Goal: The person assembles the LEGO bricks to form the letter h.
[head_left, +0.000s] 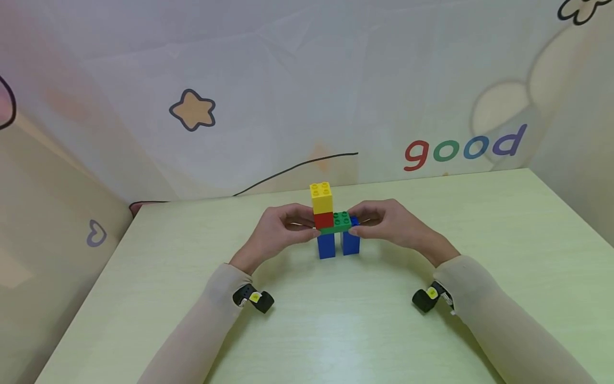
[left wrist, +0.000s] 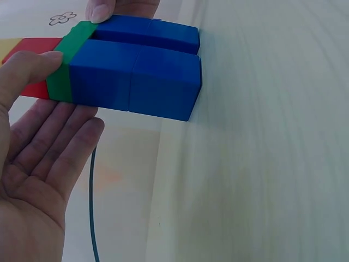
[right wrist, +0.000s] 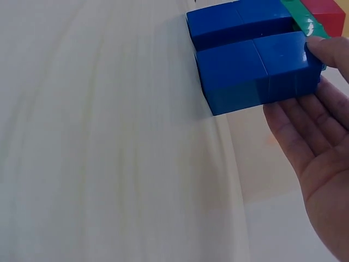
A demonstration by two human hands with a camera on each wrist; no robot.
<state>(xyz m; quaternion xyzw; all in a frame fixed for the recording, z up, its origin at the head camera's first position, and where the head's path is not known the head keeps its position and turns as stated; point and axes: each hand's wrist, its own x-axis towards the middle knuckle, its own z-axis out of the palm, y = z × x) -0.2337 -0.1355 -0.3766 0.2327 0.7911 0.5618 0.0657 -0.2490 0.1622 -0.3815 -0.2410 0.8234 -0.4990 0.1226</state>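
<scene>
A small structure of toy building bricks stands on the table between the hands. Its two blue columns (head_left: 326, 246), each of two stacked bricks, carry a flat green brick (head_left: 342, 220). Over the left column a red brick (head_left: 323, 220) sits on the green one, topped by a yellow brick (head_left: 321, 200). The left hand (head_left: 280, 229) pinches the structure at the green brick, thumb in front and fingers behind. From the other side the right hand (head_left: 393, 221) pinches the top blue brick (right wrist: 286, 63) of the right column, its thumb right beside the green brick.
The pale table (head_left: 331, 330) reaches back to a printed cloth backdrop (head_left: 297, 96) with a star and the word "good". Each wrist wears a small black camera (head_left: 261, 300), and both sleeves extend over the table's front part.
</scene>
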